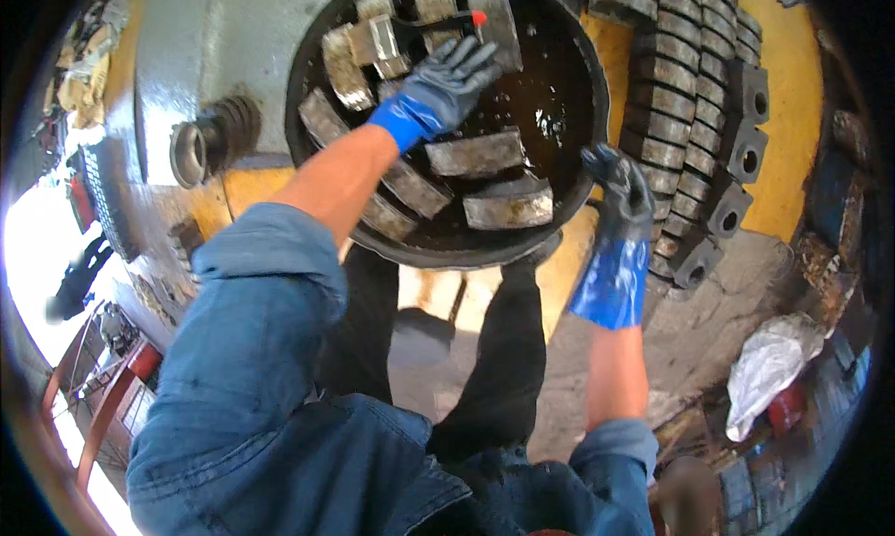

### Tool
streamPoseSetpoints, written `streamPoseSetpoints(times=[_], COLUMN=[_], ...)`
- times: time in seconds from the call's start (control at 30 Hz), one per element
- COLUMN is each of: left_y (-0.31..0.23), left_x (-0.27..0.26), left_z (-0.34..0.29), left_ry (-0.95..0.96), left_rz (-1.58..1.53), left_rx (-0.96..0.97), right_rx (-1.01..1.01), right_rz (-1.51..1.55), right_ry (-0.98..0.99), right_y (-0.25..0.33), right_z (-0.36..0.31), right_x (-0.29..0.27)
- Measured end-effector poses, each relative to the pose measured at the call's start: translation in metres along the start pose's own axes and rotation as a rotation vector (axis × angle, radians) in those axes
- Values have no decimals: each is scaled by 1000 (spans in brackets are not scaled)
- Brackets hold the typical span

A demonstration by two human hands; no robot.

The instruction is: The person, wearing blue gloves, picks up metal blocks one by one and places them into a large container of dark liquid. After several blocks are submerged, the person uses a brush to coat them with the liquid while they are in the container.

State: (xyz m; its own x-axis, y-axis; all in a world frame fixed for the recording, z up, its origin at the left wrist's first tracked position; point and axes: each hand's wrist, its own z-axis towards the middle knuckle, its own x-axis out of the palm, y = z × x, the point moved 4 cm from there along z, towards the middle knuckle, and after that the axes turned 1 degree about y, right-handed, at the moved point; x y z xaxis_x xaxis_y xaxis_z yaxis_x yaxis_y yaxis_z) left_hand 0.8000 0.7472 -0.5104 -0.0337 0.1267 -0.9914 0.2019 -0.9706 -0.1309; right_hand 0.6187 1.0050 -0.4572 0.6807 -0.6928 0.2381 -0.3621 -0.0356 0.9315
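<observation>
Below me is a round black pan [447,256] of dark, wet liquid, with several curved metal blocks [477,154] in it. My left hand [443,84], in a grey and blue glove, reaches over the pan with its fingers stretched out and nothing in them. Just beyond its fingertips, a paintbrush [429,25] with a black, red-tipped handle lies across the blocks. At the pan's right rim is my right hand [623,196], gloved alike, its fingers bent together on the edge. The inner side of that grip is partly hidden.
Rows of curved metal segments [673,89] stand on the right on a yellow surface, beside dark blocks with round holes [749,158]. A ringed metal cylinder [191,154] lies to the left of the pan. A white plastic bag [772,364] rests at lower right.
</observation>
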Motion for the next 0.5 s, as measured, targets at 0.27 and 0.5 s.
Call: streamPoseSetpoints(times=[0.27,0.5], left_y=[-50,-43], left_x=[-55,-73], left_z=[-53,-118], left_ry=[-102,-128], left_rz=[-371,-653], left_rx=[-303,-552], right_rx=[88,320], right_rz=[-11,187], right_ry=[-176,1], right_y=[-25,-40], right_z=[-72,-123], right_x=[-121,-226])
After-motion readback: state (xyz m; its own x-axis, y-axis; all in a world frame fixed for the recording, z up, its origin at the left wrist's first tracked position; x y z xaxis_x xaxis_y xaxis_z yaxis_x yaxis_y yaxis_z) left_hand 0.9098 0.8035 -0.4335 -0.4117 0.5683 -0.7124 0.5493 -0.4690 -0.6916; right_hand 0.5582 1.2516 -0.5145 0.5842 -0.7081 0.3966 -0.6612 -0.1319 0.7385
